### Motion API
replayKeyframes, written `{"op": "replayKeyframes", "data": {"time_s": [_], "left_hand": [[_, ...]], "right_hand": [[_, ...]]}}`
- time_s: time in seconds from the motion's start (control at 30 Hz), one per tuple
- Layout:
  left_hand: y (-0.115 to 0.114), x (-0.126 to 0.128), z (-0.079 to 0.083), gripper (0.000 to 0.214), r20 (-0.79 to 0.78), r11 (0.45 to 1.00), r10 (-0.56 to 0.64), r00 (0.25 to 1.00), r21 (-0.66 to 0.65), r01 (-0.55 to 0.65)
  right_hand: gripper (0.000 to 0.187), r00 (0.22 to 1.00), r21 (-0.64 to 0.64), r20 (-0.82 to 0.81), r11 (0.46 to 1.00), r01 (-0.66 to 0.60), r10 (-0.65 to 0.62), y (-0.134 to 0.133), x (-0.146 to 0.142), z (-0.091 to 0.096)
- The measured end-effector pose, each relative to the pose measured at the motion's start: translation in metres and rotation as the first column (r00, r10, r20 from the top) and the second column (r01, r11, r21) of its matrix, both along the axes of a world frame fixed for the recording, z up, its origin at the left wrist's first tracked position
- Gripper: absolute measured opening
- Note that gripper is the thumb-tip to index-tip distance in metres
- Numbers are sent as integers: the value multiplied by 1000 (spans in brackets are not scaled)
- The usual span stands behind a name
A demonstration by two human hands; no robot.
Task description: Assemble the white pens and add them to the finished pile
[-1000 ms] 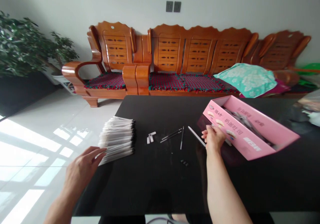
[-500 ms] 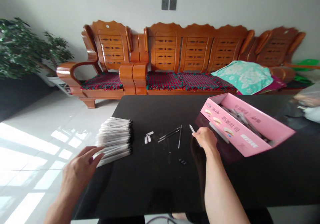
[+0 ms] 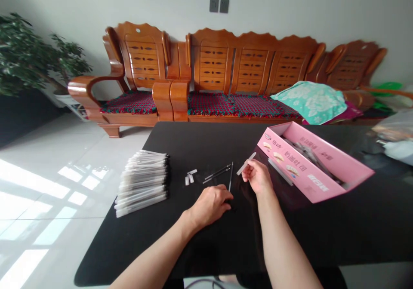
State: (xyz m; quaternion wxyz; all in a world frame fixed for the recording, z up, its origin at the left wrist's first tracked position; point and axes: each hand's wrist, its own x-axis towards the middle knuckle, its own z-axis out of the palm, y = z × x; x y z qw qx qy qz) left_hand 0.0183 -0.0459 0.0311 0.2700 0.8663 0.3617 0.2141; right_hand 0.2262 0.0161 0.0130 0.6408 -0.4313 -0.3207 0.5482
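Note:
My right hand (image 3: 258, 176) pinches a whitish, translucent pen barrel (image 3: 246, 163), tilted up to the right above the black table. My left hand (image 3: 213, 204) is low over the tabletop, thumb and forefinger closed around one of the small black pen plugs (image 3: 234, 210); the fingers partly hide these pieces. Just beyond it lies an upright-pointing pen refill (image 3: 231, 173), with more dark refills (image 3: 217, 173) to its left. Several short white pieces (image 3: 191, 177) lie farther left. A wide row of white pens with black ends (image 3: 142, 179) covers the table's left side.
A pink cardboard box (image 3: 316, 168) with grey-white pieces inside stands at the right, and loose white barrels (image 3: 280, 171) lie along its front. Plastic bags (image 3: 395, 138) are at the far right. A wooden sofa (image 3: 251, 65) stands behind the black table (image 3: 200, 138).
My left hand has left the row of pens and moved right to the small black plugs. My right hand has turned the barrel, lifting it a little so it slants the other way.

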Motion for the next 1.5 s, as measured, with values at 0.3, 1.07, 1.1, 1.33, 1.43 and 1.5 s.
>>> {"op": "replayKeyframes", "data": {"time_s": [0.3, 1.07, 1.1, 1.33, 1.43, 1.5], "left_hand": [[-5, 0, -19, 12, 39, 999, -1, 999, -53, 3], [24, 9, -32, 12, 79, 870, 490, 868, 19, -493], [24, 6, -31, 12, 113, 864, 501, 858, -3, -504], [19, -1, -23, 12, 216, 878, 476, 852, -64, -474], [19, 0, -24, 12, 225, 881, 472, 853, -69, -469], [20, 0, -25, 12, 232, 880, 473, 850, -69, -470]], "right_hand": [[16, 1000, 20, 25, 1000, -19, 19, 4, -5, -7], [14, 903, 87, -30, 899, 429, -428, 9, -2, -9], [13, 882, 75, -21, 879, 472, -472, 10, 0, -10], [10, 833, 28, 39, 834, 551, -552, 13, 3, -12], [11, 825, 24, 36, 826, 563, -564, 13, 5, -12], [11, 820, 21, 36, 821, 571, -571, 13, 7, -12]]}}
